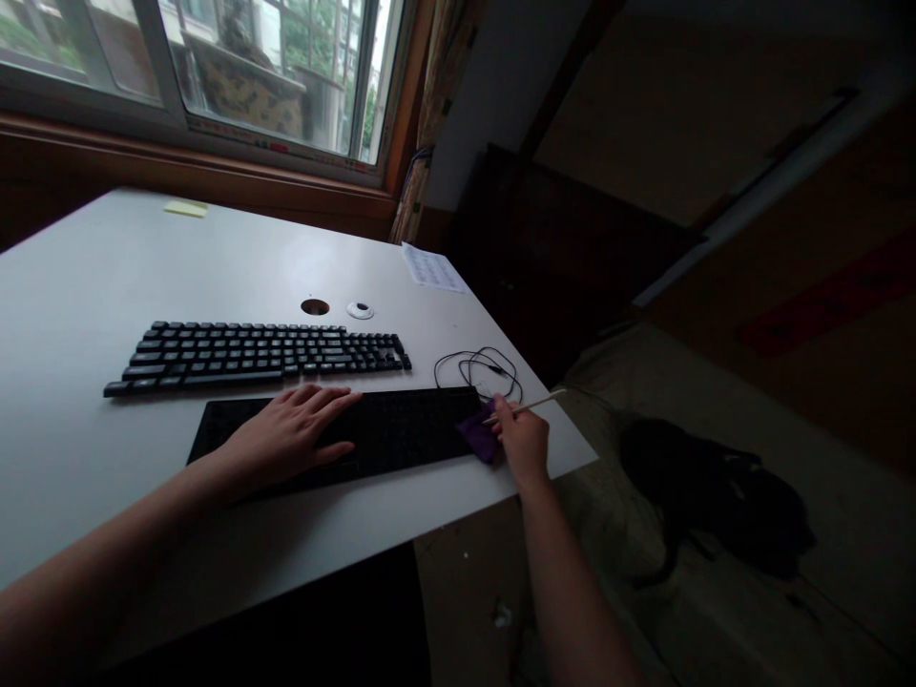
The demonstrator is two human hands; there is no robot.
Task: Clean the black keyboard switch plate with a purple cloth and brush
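Note:
My left hand [297, 427] lies flat, fingers stretched out, on a black keyboard base [407, 427] whose surface looks dark and without visible keycaps. At the base's right end, my right hand [522, 439] is closed around a thin pale stick [536, 403] and a purple cloth [481, 434]. The cloth touches the right edge of the base. Behind the base sits a row-on-row set of black keycaps [264, 353], laid out in keyboard order on the white table. A thin black cable [468, 358] is looped beyond the base's right end.
The white table [93, 286] has a round cable hole [315, 306] with its white cover [360, 310] beside it. A printed sheet [435, 268] lies at the right edge, a yellow note pad [186, 207] near the window. A black bag-like item [716, 496] rests on the pale surface to the right.

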